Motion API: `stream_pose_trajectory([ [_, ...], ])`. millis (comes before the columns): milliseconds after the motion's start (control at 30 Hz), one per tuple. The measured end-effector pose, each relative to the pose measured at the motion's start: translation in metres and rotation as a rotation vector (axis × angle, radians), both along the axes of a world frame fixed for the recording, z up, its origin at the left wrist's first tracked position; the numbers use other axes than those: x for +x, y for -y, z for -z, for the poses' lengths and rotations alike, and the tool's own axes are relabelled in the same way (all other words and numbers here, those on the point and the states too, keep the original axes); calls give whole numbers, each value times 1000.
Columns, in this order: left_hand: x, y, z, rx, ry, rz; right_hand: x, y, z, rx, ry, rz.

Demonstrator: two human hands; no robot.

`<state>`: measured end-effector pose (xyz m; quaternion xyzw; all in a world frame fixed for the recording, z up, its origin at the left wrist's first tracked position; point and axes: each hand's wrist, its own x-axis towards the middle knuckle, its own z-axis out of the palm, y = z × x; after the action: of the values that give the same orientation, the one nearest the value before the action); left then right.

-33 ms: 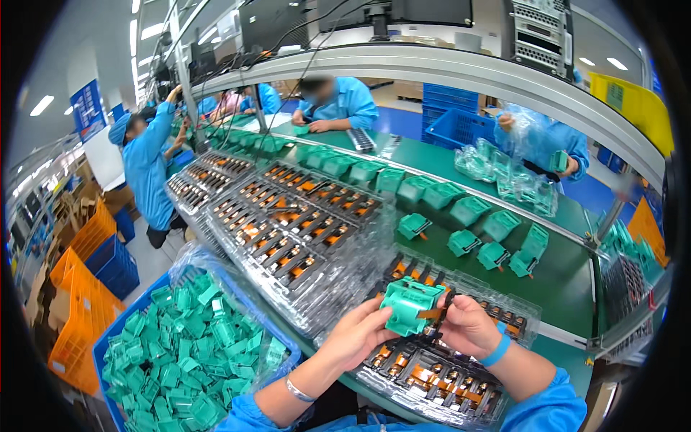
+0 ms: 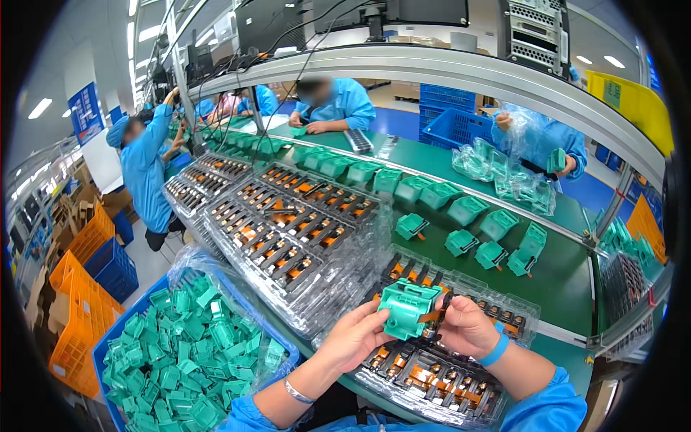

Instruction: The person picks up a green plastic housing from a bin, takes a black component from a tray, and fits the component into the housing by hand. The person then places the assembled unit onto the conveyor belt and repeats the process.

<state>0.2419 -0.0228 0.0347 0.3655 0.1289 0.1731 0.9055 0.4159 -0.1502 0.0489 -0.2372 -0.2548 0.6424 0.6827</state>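
Observation:
Over a clear tray of parts (image 2: 497,389), a green plastic housing (image 2: 407,311) is held up in front of me. My left hand (image 2: 354,333) grips it from the left, thumb on its front face. A small black part with an orange flex strip (image 2: 439,311) is pinched in the fingers of my right hand (image 2: 466,327), against the housing's right side. How far that part sits inside the housing is hidden by my fingers. In the tray below lie rows of similar black parts with orange strips.
At the left stands a blue crate (image 2: 108,360) heaped with green housings. Stacked clear trays (image 2: 288,223) of black-and-orange parts cover the bench beyond my left hand. Several green housings (image 2: 468,209) line the far side of the bench. Co-workers in blue sit or stand across and at left.
The whole view has shifted very slightly. Both hands keep the same hold, and the black part at the housing's right side shows a little more clearly.

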Motion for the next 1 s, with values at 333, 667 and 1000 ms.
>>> stream_pose_trajectory([
  [333, 0, 19, 3, 363, 86, -474, 4, 4, 12, 160, 560, 137],
  [667, -10, 20, 10, 787, -284, -531, -6, 11, -16, 73, 506, 151],
  [1000, 1, 31, 7, 41, 23, -201, -7, 16, -23, -65, 1233, 664],
])
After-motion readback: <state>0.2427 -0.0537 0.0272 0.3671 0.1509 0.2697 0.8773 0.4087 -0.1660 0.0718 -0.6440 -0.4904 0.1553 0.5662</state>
